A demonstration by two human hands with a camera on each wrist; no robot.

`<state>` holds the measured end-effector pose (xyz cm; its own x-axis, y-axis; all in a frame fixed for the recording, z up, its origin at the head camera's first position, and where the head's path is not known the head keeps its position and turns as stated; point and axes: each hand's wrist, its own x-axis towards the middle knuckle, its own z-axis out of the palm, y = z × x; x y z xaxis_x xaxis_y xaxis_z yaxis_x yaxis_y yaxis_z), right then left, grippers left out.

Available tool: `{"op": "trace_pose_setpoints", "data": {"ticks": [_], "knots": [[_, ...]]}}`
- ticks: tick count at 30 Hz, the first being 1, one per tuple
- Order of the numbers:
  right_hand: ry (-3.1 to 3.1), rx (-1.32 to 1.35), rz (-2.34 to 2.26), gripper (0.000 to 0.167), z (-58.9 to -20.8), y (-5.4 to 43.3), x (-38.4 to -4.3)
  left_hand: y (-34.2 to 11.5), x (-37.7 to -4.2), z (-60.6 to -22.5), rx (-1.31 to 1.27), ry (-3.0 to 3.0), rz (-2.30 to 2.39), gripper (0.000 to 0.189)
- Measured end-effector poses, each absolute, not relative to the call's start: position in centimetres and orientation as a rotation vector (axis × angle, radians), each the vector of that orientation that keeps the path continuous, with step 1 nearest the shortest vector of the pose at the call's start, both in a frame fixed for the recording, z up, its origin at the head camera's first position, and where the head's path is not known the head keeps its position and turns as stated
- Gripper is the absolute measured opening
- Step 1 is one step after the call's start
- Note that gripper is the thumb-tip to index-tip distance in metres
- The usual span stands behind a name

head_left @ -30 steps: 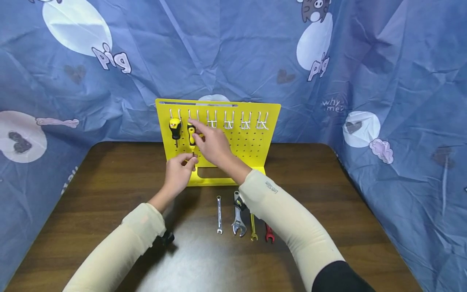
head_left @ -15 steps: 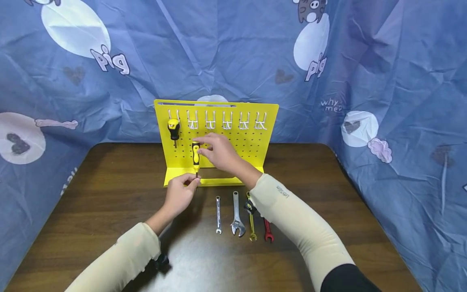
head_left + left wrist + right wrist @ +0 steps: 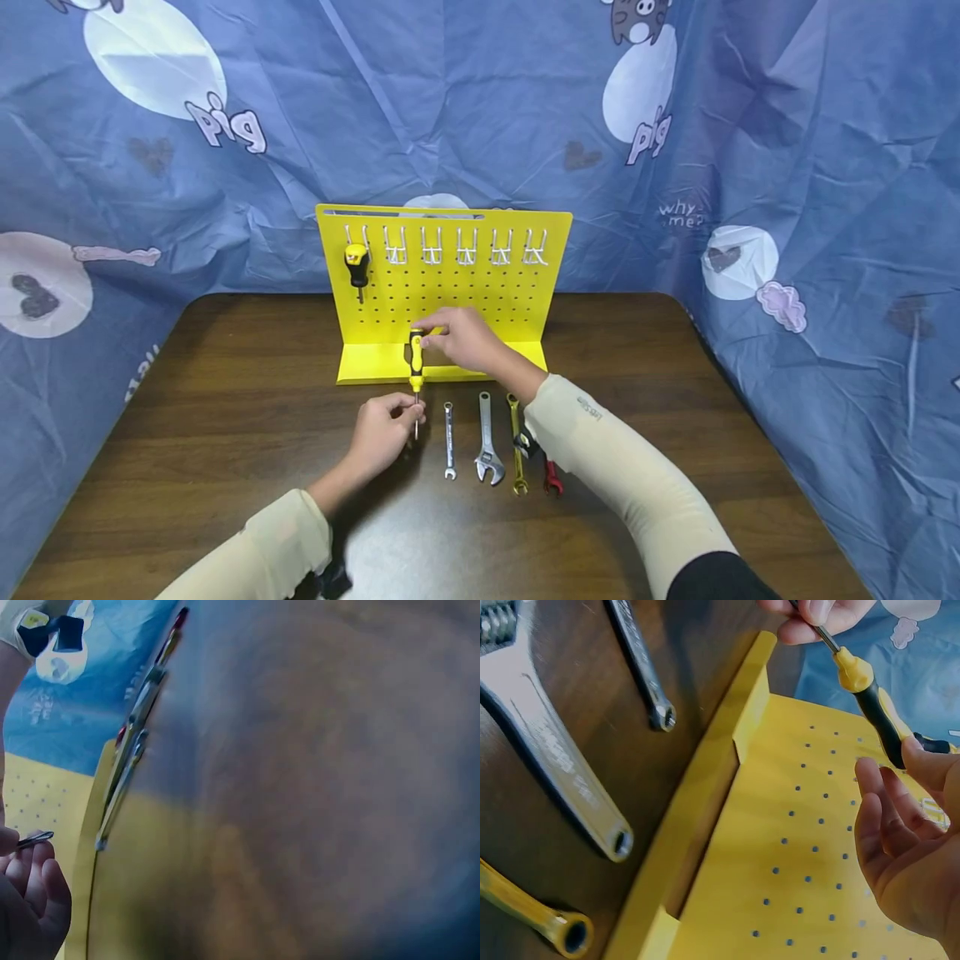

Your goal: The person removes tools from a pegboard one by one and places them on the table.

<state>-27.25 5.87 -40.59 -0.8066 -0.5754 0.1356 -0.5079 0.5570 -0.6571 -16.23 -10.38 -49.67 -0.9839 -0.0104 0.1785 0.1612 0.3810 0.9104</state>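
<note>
A yellow-and-black screwdriver (image 3: 416, 357) is held upright, blade down, in front of the pegboard's base. My right hand (image 3: 467, 340) pinches the top of its handle between thumb and fingers; in the right wrist view the other fingers curve loosely beside it. Lower down, my left hand (image 3: 384, 429) pinches the thin metal shaft (image 3: 823, 636), whose tip points below the fingers. The left wrist view shows only that hand's curled fingers (image 3: 37, 881) and the shaft's end. A second, stubby screwdriver (image 3: 358, 265) hangs on the leftmost hook of the yellow pegboard (image 3: 450, 296).
Several white hooks (image 3: 467, 250) line the pegboard's upper part. On the table lie a small silver wrench (image 3: 449, 442), an adjustable wrench (image 3: 487, 450), a yellow wrench (image 3: 518, 467) and a red wrench (image 3: 552, 477), partly under the right forearm. A blue curtain (image 3: 480, 108) hangs behind.
Both hands have brought the screwdriver off the second hook from the left, down and toward me, slightly to the right. That hook now shows bare. The stubby screwdriver and wrenches stay put.
</note>
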Motion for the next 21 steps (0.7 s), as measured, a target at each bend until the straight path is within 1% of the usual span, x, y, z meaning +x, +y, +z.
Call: {"op": "trace_pose_setpoints", "data": {"ticks": [4,9,17,21], "knots": [[2.616,-0.871,-1.163,0.027,-41.8,6.1,-26.9,-10.1,-15.3,-49.9,-0.102,-2.512,-1.684,0.008],[2.575,-0.854,-1.175,0.025,-43.0,6.4,-26.6,-9.7,-14.2,-50.2,-0.050,-2.561,-1.704,0.008],[2.558,-0.849,-1.086,0.025,-44.7,6.8,-26.0,-9.2,-13.0,-50.4,-0.048,-2.627,-1.692,0.006],[2.568,-0.861,-1.012,0.025,-45.3,6.7,-25.7,-9.0,-12.6,-50.4,-0.004,-2.676,-1.700,0.010]]}}
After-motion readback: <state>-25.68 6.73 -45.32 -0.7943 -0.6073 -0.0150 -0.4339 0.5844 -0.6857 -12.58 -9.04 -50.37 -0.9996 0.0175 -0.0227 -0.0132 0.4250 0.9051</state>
